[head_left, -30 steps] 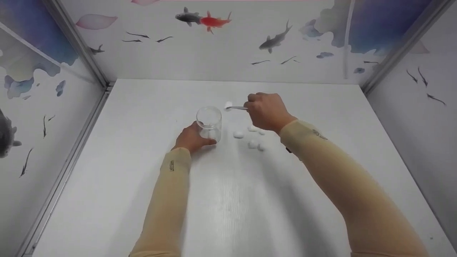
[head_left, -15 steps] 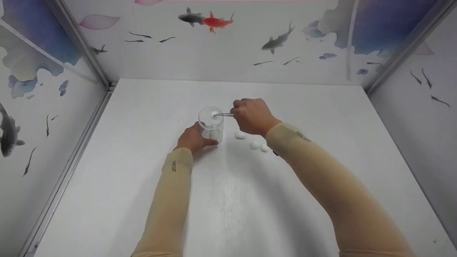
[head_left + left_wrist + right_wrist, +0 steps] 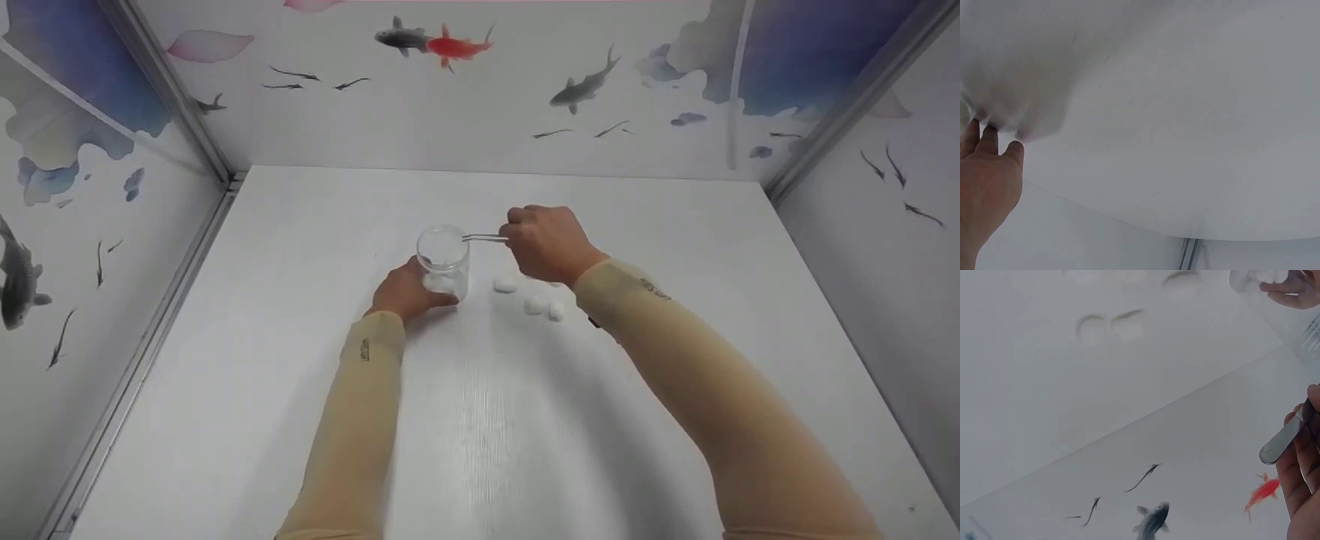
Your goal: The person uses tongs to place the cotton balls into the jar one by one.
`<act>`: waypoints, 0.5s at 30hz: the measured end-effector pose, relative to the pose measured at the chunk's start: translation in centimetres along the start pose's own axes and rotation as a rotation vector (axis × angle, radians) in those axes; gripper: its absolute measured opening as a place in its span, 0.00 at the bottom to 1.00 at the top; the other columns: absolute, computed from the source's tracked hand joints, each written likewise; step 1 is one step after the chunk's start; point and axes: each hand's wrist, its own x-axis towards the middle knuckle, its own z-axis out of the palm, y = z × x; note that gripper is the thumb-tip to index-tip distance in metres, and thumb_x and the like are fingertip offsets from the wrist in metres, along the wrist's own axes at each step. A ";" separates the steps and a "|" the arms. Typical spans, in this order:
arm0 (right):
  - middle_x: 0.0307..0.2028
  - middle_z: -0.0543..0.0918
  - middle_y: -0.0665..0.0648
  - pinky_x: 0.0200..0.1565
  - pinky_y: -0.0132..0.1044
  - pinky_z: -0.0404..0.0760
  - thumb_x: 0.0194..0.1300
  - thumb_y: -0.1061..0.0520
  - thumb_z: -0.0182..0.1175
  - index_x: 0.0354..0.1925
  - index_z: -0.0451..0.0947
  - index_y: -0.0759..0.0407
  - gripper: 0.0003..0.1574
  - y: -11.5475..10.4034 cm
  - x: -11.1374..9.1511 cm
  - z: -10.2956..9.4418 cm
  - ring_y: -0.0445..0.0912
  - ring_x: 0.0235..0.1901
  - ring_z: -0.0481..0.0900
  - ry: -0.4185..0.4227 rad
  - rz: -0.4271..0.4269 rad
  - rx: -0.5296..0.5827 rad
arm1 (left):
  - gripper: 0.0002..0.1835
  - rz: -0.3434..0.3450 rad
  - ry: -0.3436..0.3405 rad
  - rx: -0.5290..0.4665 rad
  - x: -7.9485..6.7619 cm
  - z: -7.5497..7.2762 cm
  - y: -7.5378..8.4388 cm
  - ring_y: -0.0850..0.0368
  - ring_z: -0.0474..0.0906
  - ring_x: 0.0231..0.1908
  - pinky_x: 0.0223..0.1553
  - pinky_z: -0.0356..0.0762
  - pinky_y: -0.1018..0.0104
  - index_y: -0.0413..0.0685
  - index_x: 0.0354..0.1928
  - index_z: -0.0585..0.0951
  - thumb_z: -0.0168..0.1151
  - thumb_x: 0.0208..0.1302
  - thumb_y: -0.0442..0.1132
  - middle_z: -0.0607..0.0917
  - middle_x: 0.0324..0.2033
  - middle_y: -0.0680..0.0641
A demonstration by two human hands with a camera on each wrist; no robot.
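My left hand (image 3: 401, 292) holds a clear jar (image 3: 444, 262) upright on the table, thumb and fingers around its lower side. White cotton balls (image 3: 439, 283) show through its wall. In my right hand (image 3: 547, 244) are metal tweezers (image 3: 486, 238); their tips lie at the right side of the jar's mouth, slightly apart, with nothing visible between them. The broad back end of the tweezers shows in the right wrist view, held in the fingers (image 3: 1300, 455). Several loose cotton balls (image 3: 505, 284) lie right of the jar, some partly hidden by my right hand and sleeve.
A white table (image 3: 480, 420) carries everything. Behind it stands a wall panel (image 3: 480, 120) printed with fish, and side panels (image 3: 900, 247) in metal frames close off left and right.
The tweezers carried a cotton ball leftward over the jar's mouth and let it go. More white now shows inside the jar. My right hand has drawn back slightly right; the left kept its hold.
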 end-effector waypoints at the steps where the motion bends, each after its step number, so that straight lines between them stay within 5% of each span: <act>1: 0.30 0.82 0.55 0.26 0.44 0.84 0.64 0.64 0.63 0.37 0.88 0.59 0.07 0.4 -0.4 0.0 0.49 0.28 0.81 0.004 0.009 -0.005 | 0.55 0.006 0.000 0.000 0.0 0.0 0.0 0.46 0.67 0.67 0.69 0.62 0.49 0.53 0.75 0.63 0.80 0.45 0.58 0.74 0.67 0.47; 15: 0.26 0.80 0.56 0.23 0.46 0.83 0.60 0.66 0.64 0.32 0.87 0.60 0.05 6.6 -9.1 2.9 0.50 0.23 0.81 -0.045 0.199 -0.009 | 0.54 0.032 0.004 0.033 -0.3 -0.2 0.2 0.44 0.66 0.67 0.69 0.63 0.49 0.47 0.73 0.64 0.79 0.46 0.58 0.73 0.67 0.43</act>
